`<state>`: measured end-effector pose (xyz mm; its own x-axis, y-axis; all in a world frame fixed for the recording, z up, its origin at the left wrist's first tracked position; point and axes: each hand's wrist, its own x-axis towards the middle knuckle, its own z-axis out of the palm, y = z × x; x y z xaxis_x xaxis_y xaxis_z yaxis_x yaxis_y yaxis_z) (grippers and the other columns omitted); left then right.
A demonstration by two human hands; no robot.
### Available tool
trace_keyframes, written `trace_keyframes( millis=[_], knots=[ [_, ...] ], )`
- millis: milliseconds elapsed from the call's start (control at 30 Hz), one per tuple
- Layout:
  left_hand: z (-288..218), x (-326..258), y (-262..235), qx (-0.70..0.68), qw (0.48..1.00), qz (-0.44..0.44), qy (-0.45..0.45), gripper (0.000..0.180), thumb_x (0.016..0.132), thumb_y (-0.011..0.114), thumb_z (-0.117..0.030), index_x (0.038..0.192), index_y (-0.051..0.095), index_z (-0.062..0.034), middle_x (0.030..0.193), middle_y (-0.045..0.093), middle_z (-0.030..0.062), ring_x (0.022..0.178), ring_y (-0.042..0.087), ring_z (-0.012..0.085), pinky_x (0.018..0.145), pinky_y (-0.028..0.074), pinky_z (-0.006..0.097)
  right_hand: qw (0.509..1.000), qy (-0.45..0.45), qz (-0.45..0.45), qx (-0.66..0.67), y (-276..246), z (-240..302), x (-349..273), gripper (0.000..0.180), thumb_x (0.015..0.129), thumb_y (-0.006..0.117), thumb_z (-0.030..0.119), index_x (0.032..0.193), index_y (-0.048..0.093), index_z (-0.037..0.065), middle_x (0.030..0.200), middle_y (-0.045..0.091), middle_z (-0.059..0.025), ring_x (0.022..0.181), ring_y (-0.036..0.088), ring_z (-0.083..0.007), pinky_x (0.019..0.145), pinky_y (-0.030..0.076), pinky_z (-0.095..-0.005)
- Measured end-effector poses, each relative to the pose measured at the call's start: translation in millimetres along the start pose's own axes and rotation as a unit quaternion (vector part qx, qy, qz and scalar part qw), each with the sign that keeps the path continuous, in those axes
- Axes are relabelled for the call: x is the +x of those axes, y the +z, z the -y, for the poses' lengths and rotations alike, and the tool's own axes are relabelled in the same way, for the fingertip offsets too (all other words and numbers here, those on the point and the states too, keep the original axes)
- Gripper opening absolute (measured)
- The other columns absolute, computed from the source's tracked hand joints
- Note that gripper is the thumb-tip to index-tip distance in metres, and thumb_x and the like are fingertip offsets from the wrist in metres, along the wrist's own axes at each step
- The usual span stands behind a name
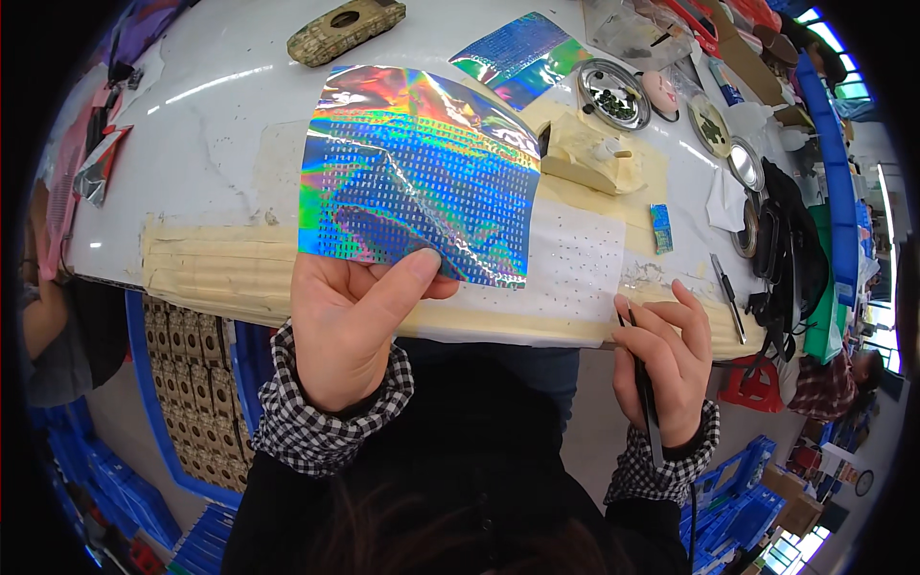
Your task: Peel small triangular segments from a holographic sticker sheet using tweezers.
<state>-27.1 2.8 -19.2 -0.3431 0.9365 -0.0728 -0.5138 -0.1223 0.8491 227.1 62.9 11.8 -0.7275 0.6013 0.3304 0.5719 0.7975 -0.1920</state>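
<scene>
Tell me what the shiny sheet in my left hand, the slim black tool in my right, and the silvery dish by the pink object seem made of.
Sheet: thin plastic film or foil, glossy; rainbow glare and creases suggest it. Slim black tool: coated metal or plastic; its smooth dark finish leaves that open. Silvery dish: probably polished metal, given its bright reflections.

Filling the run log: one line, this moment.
left hand: holds iridescent sheet; right hand: holds slim dark tool; white paper: partly behind sheet

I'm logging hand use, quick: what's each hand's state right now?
Left hand: closed, holding the shiny iridescent sheet near its lower edge.
Right hand: closed, holding black tweezers.
</scene>
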Motion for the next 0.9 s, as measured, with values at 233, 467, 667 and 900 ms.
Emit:
trace_keyframes(
  millis=[233, 467, 667, 900],
  knots=[
    [-3, 0, 5, -0.025, 0.999, -0.022, -0.008, 0.023, 0.083, 0.059, 0.007, 0.105, 0.054, 0.0057, 0.092, 0.066, 0.0132, 0.082, 0.066, 0.0186, 0.074, 0.057, 0.031, 0.989, 0.038, -0.095, 0.110, 1, 13, 6, 0.029, 0.066, 0.065, -0.003, 0.092, 0.062, 0.008, 0.095, 0.069, -0.0098, 0.084, 0.061, -0.0247, 0.094, 0.043, -0.0482],
    [-4, 0, 4, 0.019, 1.000, -0.012, -0.009, 0.026, 0.084, 0.059, 0.002, 0.110, 0.054, 0.0011, 0.097, 0.065, 0.0110, 0.086, 0.065, 0.0176, 0.074, 0.056, 0.030, 0.959, -0.031, -0.115, 0.258, 13, 40, 35, 0.033, 0.068, 0.069, -0.002, 0.098, 0.062, 0.010, 0.099, 0.069, -0.0085, 0.087, 0.061, -0.0237, 0.091, 0.045, -0.0458],
    [-5, 0, 5, 0.018, 1.000, -0.008, -0.010, 0.031, 0.084, 0.059, 0.004, 0.113, 0.049, 0.0023, 0.098, 0.065, 0.0124, 0.086, 0.066, 0.0183, 0.076, 0.056, 0.031, 0.961, -0.052, -0.134, 0.237, 30, 51, 56, 0.035, 0.065, 0.074, 0.000, 0.097, 0.065, 0.010, 0.100, 0.069, -0.0054, 0.092, 0.060, -0.0233, 0.090, 0.047, -0.0435],
    [-6, 1, 2, 0.005, 1.000, 0.010, -0.023, 0.037, 0.084, 0.058, 0.007, 0.118, 0.043, 0.0038, 0.102, 0.063, 0.0138, 0.090, 0.065, 0.0190, 0.079, 0.056, 0.031, 0.966, -0.043, -0.121, 0.224, 39, 55, 65, 0.036, 0.065, 0.074, 0.000, 0.098, 0.066, 0.010, 0.104, 0.068, -0.0064, 0.096, 0.060, -0.0241, 0.092, 0.044, -0.0437]
  ],
)
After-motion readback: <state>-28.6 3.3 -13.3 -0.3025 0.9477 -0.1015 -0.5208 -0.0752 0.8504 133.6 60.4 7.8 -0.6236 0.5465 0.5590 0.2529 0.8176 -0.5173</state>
